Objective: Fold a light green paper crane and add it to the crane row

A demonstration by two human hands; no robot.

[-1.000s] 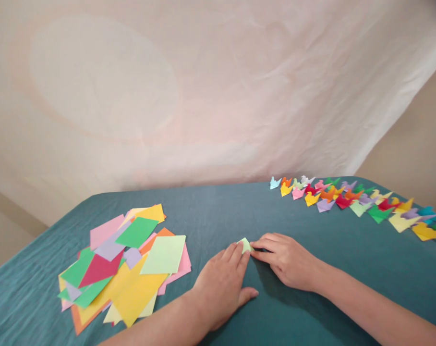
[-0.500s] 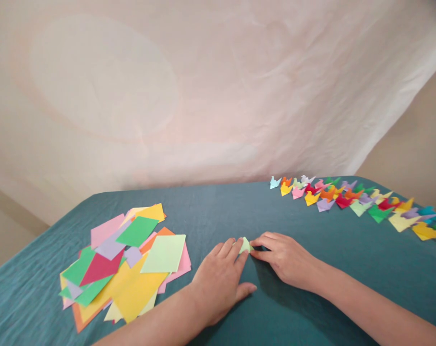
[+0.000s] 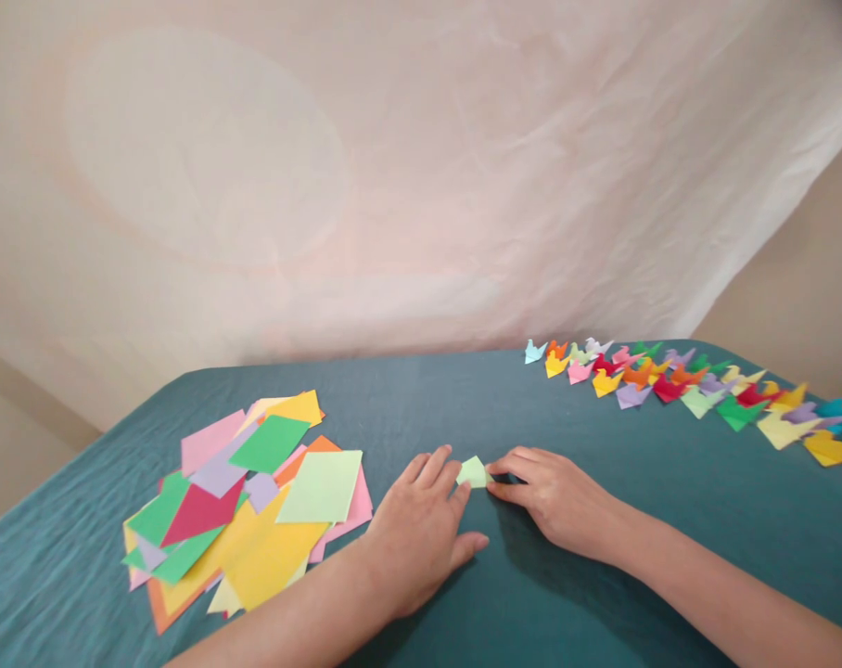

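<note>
A small folded piece of pale green paper lies on the teal tablecloth between my two hands. My left hand rests flat on the cloth just left of it, fingers stretched out, fingertips touching its left edge. My right hand lies to its right, with the fingertips pressed on the paper's right corner.
A loose heap of coloured paper squares lies at the left of the table. Several folded paper figures in many colours stand in rows along the far right edge. A pale cloth backdrop hangs behind the table.
My left hand has slid a little to the left and back, uncovering more of the pale green paper. The right hand has hardly moved.
</note>
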